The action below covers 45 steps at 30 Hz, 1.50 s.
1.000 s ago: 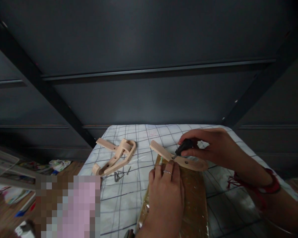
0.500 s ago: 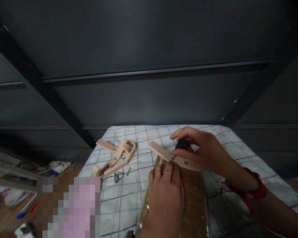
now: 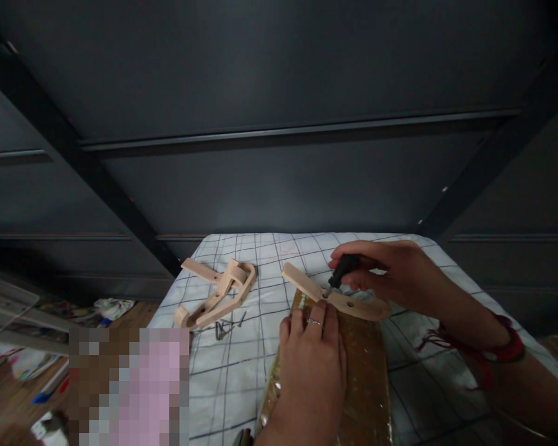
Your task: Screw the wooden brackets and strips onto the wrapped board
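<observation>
My right hand [image 3: 390, 266] is closed around the black handle of a screwdriver [image 3: 346, 268], tilted, its shaft pointing down to a hole in a pale wooden hook piece [image 3: 302, 282]. This piece lies across the far end of a brown, tape-wrapped block [image 3: 365, 378]. My left hand [image 3: 311, 353], with a ring on one finger, lies flat on the block, and its fingertips touch the near edge of the wooden piece. A second hole shows to the right of the screwdriver tip. Whether a screw sits under the tip, I cannot make out.
More pale wooden hooks [image 3: 218, 294] lie at the left on the checked cloth [image 3: 232, 384], with several loose screws [image 3: 227, 327] beside them. A dark panelled wall [image 3: 279, 186] rises behind. Left of the cloth, odds and ends lie on the wooden floor [image 3: 142, 314].
My right hand has shifted slightly right and turned, so more of the screwdriver's handle and shaft shows. My left hand and the wooden piece stay in place.
</observation>
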Tool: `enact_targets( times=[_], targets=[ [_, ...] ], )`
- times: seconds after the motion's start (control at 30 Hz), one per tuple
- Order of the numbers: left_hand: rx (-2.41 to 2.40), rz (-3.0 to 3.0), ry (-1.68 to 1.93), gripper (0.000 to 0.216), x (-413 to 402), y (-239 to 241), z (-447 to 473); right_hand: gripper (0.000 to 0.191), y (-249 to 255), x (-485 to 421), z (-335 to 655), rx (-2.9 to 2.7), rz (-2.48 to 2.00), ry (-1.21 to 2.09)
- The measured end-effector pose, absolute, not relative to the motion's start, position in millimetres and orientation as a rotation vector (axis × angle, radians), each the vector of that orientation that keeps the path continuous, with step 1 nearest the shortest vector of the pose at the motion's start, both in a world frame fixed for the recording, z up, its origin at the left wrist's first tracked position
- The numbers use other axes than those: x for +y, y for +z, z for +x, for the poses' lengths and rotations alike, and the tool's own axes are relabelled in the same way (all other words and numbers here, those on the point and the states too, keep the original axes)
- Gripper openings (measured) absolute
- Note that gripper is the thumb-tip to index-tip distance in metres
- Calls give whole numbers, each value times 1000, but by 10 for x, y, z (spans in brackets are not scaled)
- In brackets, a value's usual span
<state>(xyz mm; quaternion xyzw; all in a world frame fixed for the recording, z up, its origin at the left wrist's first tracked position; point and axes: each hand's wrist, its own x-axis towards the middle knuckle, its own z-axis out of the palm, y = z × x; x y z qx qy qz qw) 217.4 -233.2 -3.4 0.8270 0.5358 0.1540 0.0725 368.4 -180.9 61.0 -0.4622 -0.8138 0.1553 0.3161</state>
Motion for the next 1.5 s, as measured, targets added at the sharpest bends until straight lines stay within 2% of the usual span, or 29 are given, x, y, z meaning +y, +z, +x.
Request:
enact_targets(
  times=[0.2,0.47,0.67,0.9,1.03,1.5],
  targets=[
    [1613,2491,465,34,-2330,-45,2190,11,618,-1847,3570,-2096,-1280,168],
    [1601,2479,481,34,-2333,-58,2186,30,528,-1836,3425,-1902,-1406,-83],
    [1594,2495,478,33,-2326,-46,2175,20,481,-1833,3439,-1934,-1345,118],
    [1611,2562,514,33,-2348,-56,2166,14,558,-1825,3570,-2094,-1187,179],
    [1602,2578,498,34,-2349,-46,2164,18,654,-1851,3664,-2319,-1109,251],
    [1617,2538,486,32,-2348,-55,2180,11,592,-1852,3603,-2169,-1211,-104]
  ],
)
